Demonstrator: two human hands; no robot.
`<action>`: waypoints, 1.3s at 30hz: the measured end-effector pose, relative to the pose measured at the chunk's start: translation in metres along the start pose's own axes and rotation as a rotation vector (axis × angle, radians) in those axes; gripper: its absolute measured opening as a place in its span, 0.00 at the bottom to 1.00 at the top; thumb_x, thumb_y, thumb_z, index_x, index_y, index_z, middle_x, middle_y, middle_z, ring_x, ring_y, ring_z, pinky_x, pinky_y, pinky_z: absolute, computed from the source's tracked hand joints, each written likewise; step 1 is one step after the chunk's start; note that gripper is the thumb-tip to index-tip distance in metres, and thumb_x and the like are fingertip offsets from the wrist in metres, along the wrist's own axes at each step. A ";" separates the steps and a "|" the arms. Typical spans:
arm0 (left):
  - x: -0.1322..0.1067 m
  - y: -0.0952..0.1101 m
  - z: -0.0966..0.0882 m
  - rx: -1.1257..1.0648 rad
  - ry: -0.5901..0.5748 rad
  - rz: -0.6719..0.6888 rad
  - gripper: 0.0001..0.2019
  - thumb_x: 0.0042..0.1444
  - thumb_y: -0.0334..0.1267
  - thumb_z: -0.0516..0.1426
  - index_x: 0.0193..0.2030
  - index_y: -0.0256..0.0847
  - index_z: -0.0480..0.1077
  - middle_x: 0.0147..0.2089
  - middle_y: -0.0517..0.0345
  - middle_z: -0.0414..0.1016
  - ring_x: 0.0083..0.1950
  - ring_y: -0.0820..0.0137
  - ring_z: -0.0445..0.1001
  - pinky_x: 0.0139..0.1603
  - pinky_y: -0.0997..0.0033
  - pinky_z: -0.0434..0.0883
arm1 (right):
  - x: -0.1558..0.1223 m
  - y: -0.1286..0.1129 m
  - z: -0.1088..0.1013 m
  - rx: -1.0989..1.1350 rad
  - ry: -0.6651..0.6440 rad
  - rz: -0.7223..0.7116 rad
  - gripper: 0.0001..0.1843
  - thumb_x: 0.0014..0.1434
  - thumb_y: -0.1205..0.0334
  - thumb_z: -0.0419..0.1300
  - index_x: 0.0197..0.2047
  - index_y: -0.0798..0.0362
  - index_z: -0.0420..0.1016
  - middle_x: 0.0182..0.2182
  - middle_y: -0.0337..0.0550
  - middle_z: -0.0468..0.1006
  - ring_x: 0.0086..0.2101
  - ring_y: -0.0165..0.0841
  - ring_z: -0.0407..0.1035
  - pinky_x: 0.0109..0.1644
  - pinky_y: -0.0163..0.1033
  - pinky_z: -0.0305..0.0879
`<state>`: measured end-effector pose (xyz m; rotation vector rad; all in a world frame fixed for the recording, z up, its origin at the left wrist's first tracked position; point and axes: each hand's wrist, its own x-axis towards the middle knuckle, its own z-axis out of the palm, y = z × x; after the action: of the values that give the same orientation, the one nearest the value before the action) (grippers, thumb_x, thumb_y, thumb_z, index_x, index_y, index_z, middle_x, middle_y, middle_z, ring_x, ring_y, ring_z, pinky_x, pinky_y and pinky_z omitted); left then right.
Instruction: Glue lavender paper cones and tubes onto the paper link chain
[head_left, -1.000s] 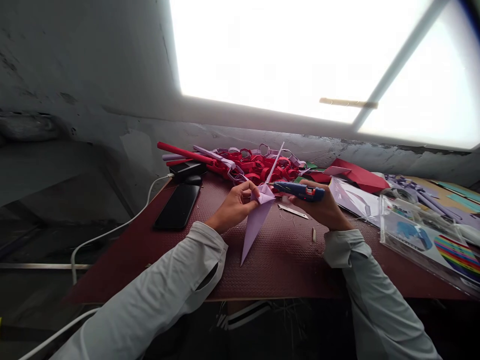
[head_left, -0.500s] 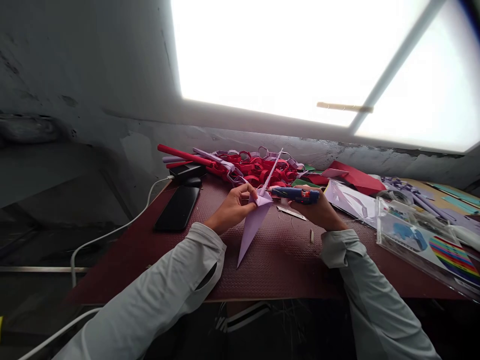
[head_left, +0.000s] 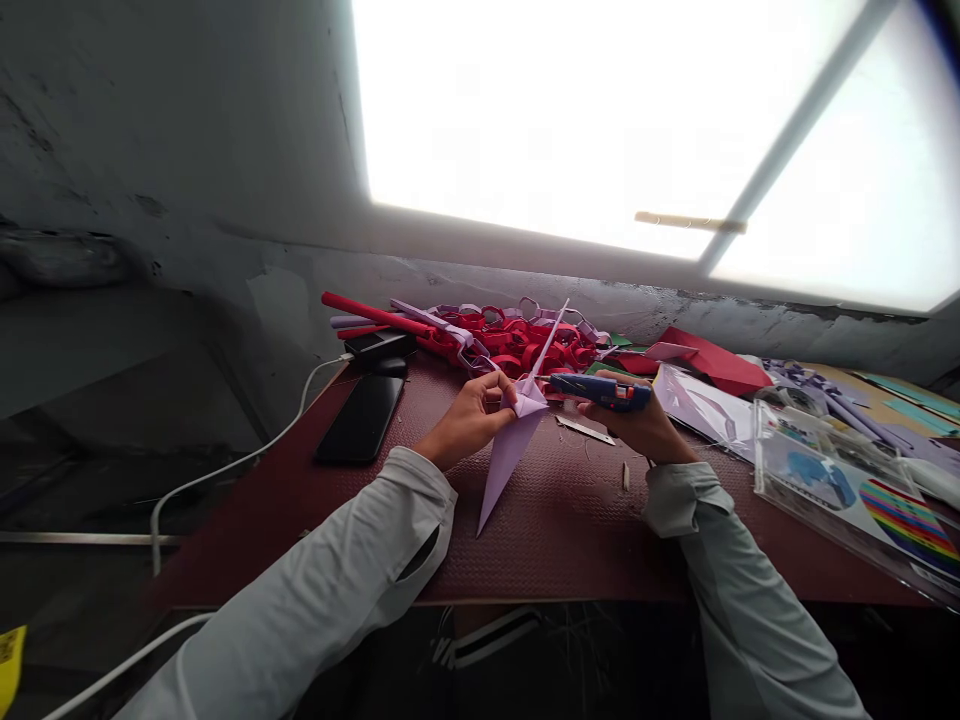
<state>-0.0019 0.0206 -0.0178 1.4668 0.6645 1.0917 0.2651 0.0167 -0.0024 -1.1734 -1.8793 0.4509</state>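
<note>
left hand: the left hand [head_left: 469,418] pinches the folded paper [head_left: 504,465] between thumb and fingers, near its middle.
right hand: the right hand [head_left: 637,425] is closed around the glue gun [head_left: 598,388], its fingers partly hidden behind the body.
paper: lilac, held above the front middle of the table [head_left: 559,545], one broad point slanting down toward the near edge, one thin point slanting up and away in front of the chains.
glue gun: blue with an orange part, nozzle aimed left at the base of the thin point; it seems to touch or nearly touch there, but the view is too small to tell.
under the gun: a blade [head_left: 585,430] lies flat, with a small scrap [head_left: 625,476] nearer the person.
behind: red and lilac chains [head_left: 514,345] lie heaped along the far side.
left side: a phone [head_left: 361,420] lies face up beside a white cable [head_left: 247,455].
right side: red paper [head_left: 716,362], a clear packet [head_left: 705,405] and a plastic case [head_left: 825,485].
</note>
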 end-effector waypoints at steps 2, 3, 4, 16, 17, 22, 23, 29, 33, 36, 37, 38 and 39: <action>0.000 0.001 0.001 0.022 0.014 0.011 0.15 0.49 0.39 0.67 0.32 0.38 0.63 0.34 0.59 0.72 0.35 0.74 0.71 0.33 0.79 0.66 | 0.000 -0.003 0.001 -0.012 -0.048 -0.027 0.17 0.56 0.47 0.69 0.34 0.52 0.78 0.28 0.39 0.74 0.30 0.32 0.64 0.32 0.37 0.63; 0.000 0.001 0.001 0.030 0.017 0.014 0.15 0.50 0.39 0.67 0.31 0.38 0.63 0.34 0.59 0.71 0.35 0.74 0.71 0.33 0.79 0.66 | 0.000 -0.003 0.002 -0.012 -0.060 -0.037 0.16 0.56 0.47 0.69 0.34 0.52 0.78 0.28 0.39 0.75 0.30 0.33 0.65 0.33 0.38 0.63; 0.000 0.001 0.001 0.033 0.017 0.016 0.15 0.50 0.39 0.67 0.31 0.38 0.63 0.34 0.60 0.71 0.35 0.74 0.71 0.34 0.79 0.66 | 0.000 -0.002 0.003 -0.005 -0.057 -0.040 0.16 0.56 0.48 0.70 0.35 0.52 0.78 0.29 0.40 0.75 0.31 0.33 0.65 0.34 0.38 0.64; 0.001 -0.002 0.000 0.065 0.023 0.049 0.12 0.51 0.34 0.65 0.31 0.37 0.64 0.32 0.61 0.69 0.34 0.76 0.68 0.35 0.78 0.64 | -0.006 0.003 0.008 0.088 -0.082 0.016 0.13 0.51 0.52 0.73 0.35 0.50 0.80 0.30 0.41 0.78 0.33 0.37 0.69 0.39 0.42 0.70; 0.001 -0.002 0.001 0.067 0.023 0.047 0.12 0.51 0.35 0.65 0.31 0.37 0.64 0.32 0.61 0.69 0.35 0.75 0.69 0.35 0.78 0.64 | -0.006 0.003 0.008 0.079 -0.089 0.013 0.13 0.51 0.52 0.73 0.36 0.50 0.81 0.31 0.41 0.78 0.33 0.37 0.69 0.40 0.43 0.70; 0.001 -0.001 0.001 0.075 0.021 0.050 0.12 0.51 0.35 0.65 0.30 0.37 0.65 0.33 0.60 0.69 0.36 0.74 0.70 0.37 0.77 0.65 | -0.004 0.005 0.006 0.023 -0.089 -0.022 0.10 0.52 0.54 0.72 0.33 0.49 0.78 0.30 0.39 0.77 0.33 0.36 0.69 0.42 0.43 0.69; 0.001 -0.001 0.000 0.079 0.023 0.048 0.11 0.51 0.35 0.65 0.31 0.37 0.65 0.33 0.61 0.69 0.36 0.74 0.70 0.37 0.77 0.65 | -0.003 0.006 0.006 0.021 -0.083 -0.025 0.11 0.52 0.54 0.72 0.32 0.49 0.78 0.30 0.40 0.77 0.33 0.37 0.69 0.42 0.43 0.69; 0.003 -0.008 -0.002 0.091 -0.026 0.023 0.13 0.51 0.38 0.66 0.31 0.38 0.64 0.38 0.57 0.72 0.41 0.71 0.74 0.37 0.77 0.68 | 0.000 0.010 -0.002 0.050 0.064 0.065 0.18 0.51 0.49 0.72 0.39 0.51 0.77 0.31 0.41 0.77 0.31 0.36 0.68 0.36 0.42 0.67; 0.005 -0.016 -0.008 0.204 -0.079 -0.066 0.14 0.47 0.38 0.67 0.32 0.38 0.65 0.37 0.55 0.75 0.38 0.70 0.74 0.32 0.78 0.66 | -0.009 0.005 -0.009 -0.007 0.108 0.020 0.15 0.57 0.48 0.68 0.37 0.51 0.76 0.32 0.42 0.78 0.32 0.37 0.69 0.37 0.42 0.67; 0.004 -0.017 -0.012 0.235 -0.192 -0.167 0.17 0.45 0.37 0.66 0.37 0.41 0.63 0.33 0.60 0.75 0.26 0.75 0.67 0.24 0.79 0.59 | -0.029 0.001 -0.016 -0.192 0.160 -0.016 0.12 0.59 0.51 0.67 0.36 0.50 0.74 0.36 0.44 0.77 0.37 0.39 0.70 0.43 0.45 0.68; 0.004 -0.017 -0.013 0.259 -0.188 -0.184 0.18 0.45 0.37 0.66 0.38 0.42 0.62 0.31 0.61 0.75 0.24 0.76 0.65 0.23 0.79 0.57 | -0.038 0.001 -0.019 -0.268 0.171 -0.007 0.11 0.59 0.53 0.67 0.35 0.50 0.73 0.38 0.45 0.77 0.38 0.40 0.71 0.45 0.46 0.68; 0.004 -0.016 -0.013 0.293 -0.178 -0.191 0.19 0.43 0.37 0.66 0.39 0.43 0.61 0.31 0.62 0.74 0.23 0.75 0.66 0.23 0.79 0.56 | -0.048 0.002 -0.022 -0.333 0.177 0.018 0.11 0.59 0.54 0.68 0.35 0.50 0.74 0.39 0.46 0.76 0.39 0.41 0.71 0.46 0.46 0.68; 0.005 -0.015 -0.014 0.322 -0.159 -0.180 0.20 0.42 0.37 0.66 0.39 0.43 0.61 0.32 0.62 0.74 0.25 0.74 0.68 0.24 0.79 0.58 | -0.059 0.005 -0.026 -0.375 0.178 0.059 0.11 0.58 0.54 0.69 0.36 0.50 0.74 0.40 0.47 0.74 0.39 0.41 0.71 0.47 0.47 0.68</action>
<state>-0.0099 0.0337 -0.0319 1.7101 0.8703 0.7440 0.3001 -0.0347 -0.0188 -1.4653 -1.8238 0.0191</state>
